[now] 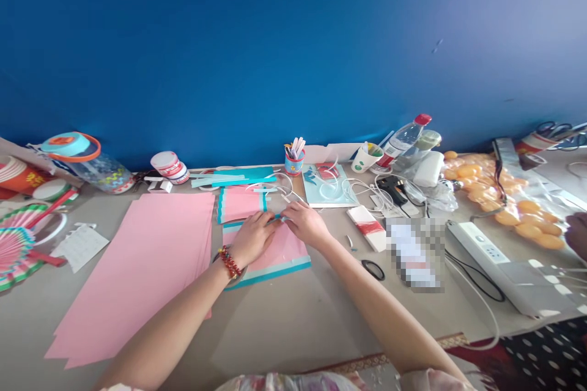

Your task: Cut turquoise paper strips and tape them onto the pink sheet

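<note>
A pink paper sheet with blue strips along its edges lies on the table in front of me. Both hands meet at its far edge, over a blue strip. My left hand, with a beaded bracelet on the wrist, presses the strip with its fingers together. My right hand pinches the same strip just beside it. Behind them rests a smaller pink piece with blue edges. Blue and white paper strips lie farther back. To the left is a stack of large pink sheets.
A pen cup, a booklet, white cables and a plastic bottle stand or lie at the back. On the right are a power strip and a bag of orange balls. Another person's hand shows at the right edge.
</note>
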Action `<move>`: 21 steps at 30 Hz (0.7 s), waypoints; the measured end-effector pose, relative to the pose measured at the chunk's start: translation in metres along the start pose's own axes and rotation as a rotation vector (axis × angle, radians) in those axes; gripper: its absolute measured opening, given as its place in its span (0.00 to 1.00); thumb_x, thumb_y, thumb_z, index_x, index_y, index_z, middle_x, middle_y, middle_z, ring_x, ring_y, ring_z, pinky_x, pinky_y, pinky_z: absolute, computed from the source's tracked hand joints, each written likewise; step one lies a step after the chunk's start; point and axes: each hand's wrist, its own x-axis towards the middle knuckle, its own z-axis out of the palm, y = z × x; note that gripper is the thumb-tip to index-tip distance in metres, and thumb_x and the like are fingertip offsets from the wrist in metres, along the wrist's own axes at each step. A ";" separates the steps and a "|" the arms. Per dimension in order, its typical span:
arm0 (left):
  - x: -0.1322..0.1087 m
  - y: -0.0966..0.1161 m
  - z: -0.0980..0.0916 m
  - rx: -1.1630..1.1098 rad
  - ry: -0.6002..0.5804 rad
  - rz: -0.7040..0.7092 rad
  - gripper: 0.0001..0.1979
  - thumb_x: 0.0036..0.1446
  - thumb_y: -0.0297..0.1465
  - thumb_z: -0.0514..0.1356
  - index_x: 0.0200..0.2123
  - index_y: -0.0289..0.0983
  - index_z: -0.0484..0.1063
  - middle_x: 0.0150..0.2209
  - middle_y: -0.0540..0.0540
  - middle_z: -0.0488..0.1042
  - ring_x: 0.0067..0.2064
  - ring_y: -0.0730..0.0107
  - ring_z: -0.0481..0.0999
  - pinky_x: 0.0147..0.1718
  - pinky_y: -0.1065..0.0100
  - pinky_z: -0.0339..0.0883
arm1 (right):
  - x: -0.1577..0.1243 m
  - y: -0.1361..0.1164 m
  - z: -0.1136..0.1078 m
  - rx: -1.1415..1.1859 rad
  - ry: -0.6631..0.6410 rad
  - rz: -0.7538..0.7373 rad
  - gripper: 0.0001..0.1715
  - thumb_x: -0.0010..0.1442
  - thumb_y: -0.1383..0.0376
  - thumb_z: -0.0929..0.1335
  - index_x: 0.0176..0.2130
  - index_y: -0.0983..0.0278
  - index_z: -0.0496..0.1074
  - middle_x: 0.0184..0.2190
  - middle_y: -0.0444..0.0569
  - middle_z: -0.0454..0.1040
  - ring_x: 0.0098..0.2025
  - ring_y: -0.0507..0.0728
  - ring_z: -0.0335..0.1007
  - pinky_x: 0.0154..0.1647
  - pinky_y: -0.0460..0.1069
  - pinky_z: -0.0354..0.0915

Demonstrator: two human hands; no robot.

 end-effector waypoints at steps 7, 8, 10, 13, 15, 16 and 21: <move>-0.001 -0.001 0.000 -0.059 0.022 -0.010 0.15 0.66 0.27 0.54 0.53 0.42 0.71 0.50 0.43 0.70 0.51 0.57 0.69 0.50 0.57 0.66 | 0.008 -0.002 0.001 -0.002 -0.006 -0.043 0.09 0.62 0.72 0.66 0.37 0.61 0.75 0.39 0.50 0.73 0.44 0.59 0.65 0.46 0.52 0.62; 0.000 -0.001 0.000 -0.058 0.021 -0.012 0.15 0.66 0.27 0.53 0.53 0.42 0.71 0.50 0.43 0.71 0.51 0.57 0.69 0.50 0.57 0.66 | 0.007 0.000 0.000 0.004 -0.007 -0.050 0.09 0.62 0.72 0.66 0.38 0.61 0.74 0.39 0.50 0.73 0.43 0.59 0.65 0.45 0.51 0.62; 0.000 -0.001 0.000 -0.051 0.018 -0.015 0.14 0.67 0.28 0.52 0.52 0.42 0.72 0.51 0.43 0.71 0.51 0.57 0.69 0.50 0.57 0.66 | 0.005 0.003 -0.001 0.021 -0.008 -0.064 0.09 0.63 0.72 0.65 0.38 0.61 0.74 0.39 0.50 0.73 0.43 0.59 0.65 0.45 0.51 0.62; 0.000 -0.001 0.000 -0.041 0.012 -0.021 0.14 0.68 0.29 0.51 0.52 0.42 0.73 0.51 0.43 0.71 0.51 0.57 0.70 0.50 0.56 0.67 | 0.000 0.010 -0.002 0.059 0.001 -0.083 0.09 0.64 0.71 0.64 0.39 0.61 0.73 0.39 0.49 0.73 0.43 0.58 0.66 0.46 0.50 0.62; 0.000 0.000 -0.001 -0.038 0.006 -0.018 0.14 0.69 0.29 0.50 0.51 0.42 0.73 0.51 0.42 0.71 0.51 0.57 0.70 0.50 0.56 0.67 | -0.003 0.015 -0.003 0.092 0.012 -0.095 0.09 0.65 0.72 0.64 0.39 0.61 0.72 0.40 0.49 0.73 0.43 0.57 0.66 0.46 0.50 0.62; 0.000 0.000 -0.002 -0.037 0.004 -0.017 0.14 0.69 0.29 0.50 0.51 0.42 0.73 0.51 0.42 0.71 0.51 0.58 0.70 0.50 0.56 0.67 | -0.004 0.017 -0.003 0.108 0.017 -0.100 0.10 0.65 0.72 0.63 0.39 0.61 0.72 0.40 0.49 0.73 0.43 0.57 0.66 0.47 0.50 0.62; 0.000 0.000 -0.002 -0.031 0.006 -0.014 0.15 0.69 0.29 0.50 0.53 0.42 0.72 0.51 0.42 0.71 0.52 0.58 0.69 0.50 0.56 0.67 | -0.006 0.025 -0.006 0.169 0.035 -0.110 0.10 0.64 0.73 0.62 0.39 0.60 0.69 0.39 0.48 0.72 0.42 0.57 0.67 0.44 0.50 0.63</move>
